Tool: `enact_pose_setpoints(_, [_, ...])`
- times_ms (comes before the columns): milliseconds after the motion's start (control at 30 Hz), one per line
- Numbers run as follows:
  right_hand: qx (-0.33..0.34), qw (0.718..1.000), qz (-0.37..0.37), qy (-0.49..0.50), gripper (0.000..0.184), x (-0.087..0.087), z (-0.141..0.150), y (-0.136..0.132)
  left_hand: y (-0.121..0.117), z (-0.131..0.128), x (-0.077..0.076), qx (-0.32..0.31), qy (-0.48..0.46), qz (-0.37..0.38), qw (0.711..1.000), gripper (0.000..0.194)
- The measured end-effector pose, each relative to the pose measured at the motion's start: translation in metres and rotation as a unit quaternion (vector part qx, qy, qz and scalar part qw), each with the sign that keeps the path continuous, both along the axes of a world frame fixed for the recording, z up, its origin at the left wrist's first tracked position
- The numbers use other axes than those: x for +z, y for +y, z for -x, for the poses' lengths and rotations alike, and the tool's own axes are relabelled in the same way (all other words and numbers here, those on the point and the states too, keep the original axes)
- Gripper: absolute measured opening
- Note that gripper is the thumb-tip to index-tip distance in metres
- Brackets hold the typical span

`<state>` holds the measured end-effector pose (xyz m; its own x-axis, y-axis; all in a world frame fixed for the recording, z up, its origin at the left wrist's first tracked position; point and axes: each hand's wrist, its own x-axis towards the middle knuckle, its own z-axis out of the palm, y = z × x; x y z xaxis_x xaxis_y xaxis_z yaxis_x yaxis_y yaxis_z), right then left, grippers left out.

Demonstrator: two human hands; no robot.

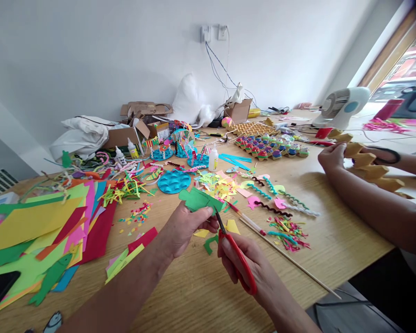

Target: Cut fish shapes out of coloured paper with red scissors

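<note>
My left hand (190,226) pinches a piece of green paper (200,200) above the table, thumb on top. One end of the paper has a scalloped, cut outline. In my right hand (246,259) is a pair of red-handled scissors (242,268), their blades pointing up and away from me at the paper's right edge. Whether the blades are parted is hard to make out. Below the hands lies a curved green paper scrap (211,244), with yellow scraps (233,226) beside it.
Coloured paper sheets (31,226) with a green paper fish (53,277) cover the left. Beyond my hands are a blue scalloped disc (174,181), a glue bottle (213,158) and painted egg cartons (263,145). A thin stick (291,259) lies right. Another person's hands (333,157) hold a carton strip (364,164).
</note>
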<state>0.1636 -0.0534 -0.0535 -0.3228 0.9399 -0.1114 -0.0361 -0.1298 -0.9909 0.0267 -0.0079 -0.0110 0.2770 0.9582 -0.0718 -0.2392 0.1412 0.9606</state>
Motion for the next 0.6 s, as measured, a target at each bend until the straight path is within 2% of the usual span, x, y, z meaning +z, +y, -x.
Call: enact_pose_setpoints(600, [0.008, 1.0, -0.021, 0.0, 0.048, -0.0095, -0.0058, -0.0026, 0.0016, 0.0031, -0.0033, -0.07, 0.005, 0.026, 0.997, 0.015])
